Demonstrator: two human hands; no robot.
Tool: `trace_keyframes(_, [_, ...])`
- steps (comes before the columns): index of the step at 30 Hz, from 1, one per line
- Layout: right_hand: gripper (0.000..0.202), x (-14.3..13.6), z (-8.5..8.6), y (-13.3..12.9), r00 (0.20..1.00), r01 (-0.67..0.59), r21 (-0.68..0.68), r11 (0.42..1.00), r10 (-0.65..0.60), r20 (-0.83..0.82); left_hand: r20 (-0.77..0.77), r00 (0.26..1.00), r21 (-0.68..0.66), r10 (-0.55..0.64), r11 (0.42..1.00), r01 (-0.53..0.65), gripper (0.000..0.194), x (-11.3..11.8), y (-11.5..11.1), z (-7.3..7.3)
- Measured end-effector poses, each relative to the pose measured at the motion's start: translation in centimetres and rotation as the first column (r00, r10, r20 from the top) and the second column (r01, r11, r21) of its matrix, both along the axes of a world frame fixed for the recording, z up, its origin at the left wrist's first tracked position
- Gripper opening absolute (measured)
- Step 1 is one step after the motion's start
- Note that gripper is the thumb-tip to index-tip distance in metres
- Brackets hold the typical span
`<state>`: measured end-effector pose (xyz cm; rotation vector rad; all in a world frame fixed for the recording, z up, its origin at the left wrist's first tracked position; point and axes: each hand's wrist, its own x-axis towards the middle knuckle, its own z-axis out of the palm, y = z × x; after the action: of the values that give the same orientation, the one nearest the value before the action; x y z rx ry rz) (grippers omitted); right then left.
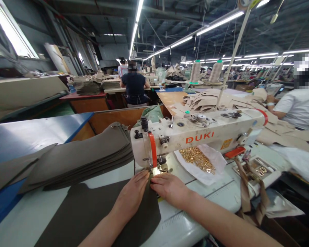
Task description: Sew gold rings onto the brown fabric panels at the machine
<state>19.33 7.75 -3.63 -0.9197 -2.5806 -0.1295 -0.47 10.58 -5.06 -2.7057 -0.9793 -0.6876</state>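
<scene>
A dark olive-grey fabric panel (pixel 92 209) lies on the sewing machine's bed, its upper edge near the needle area. My left hand (pixel 131 192) rests flat on this panel, fingers stretched toward the presser foot. From the other side, my right hand (pixel 170 188) lies with its fingertips on the panel's right edge, just below the lit needle area; its thumb is hidden. Both hands' fingertips are close together, a small gap apart. Above them stands the white sewing machine (pixel 203 132) with orange bands. Its needle and foot are partly hidden by my fingers.
Stacked dark fabric panels (pixel 87 154) lie left of the machine. Gold-coloured metal rings (pixel 197 158) sit on white paper (pixel 218 166) behind my right hand. A parts tray (pixel 267 171) and brown straps (pixel 244 192) are at right. Co-workers sit ahead (pixel 135 85) and at right (pixel 298 106).
</scene>
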Motion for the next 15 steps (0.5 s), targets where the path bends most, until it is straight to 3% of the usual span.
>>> trace_keyframes(7, [0.012,-0.13,-0.31,0.31,1.000,-0.002,-0.012,1.000,0.003,0.026,-0.027,1.000,-0.068,0.004,0.998,-0.005,0.040,0.00,0.05,-0.02])
trace_keyframes(15, [0.011,-0.34,-0.42,0.64,0.999,0.037,-0.030,0.999,-0.037,0.018,-0.047,0.999,0.044,-0.020,0.999,0.022,0.038,0.09,0.68,0.20])
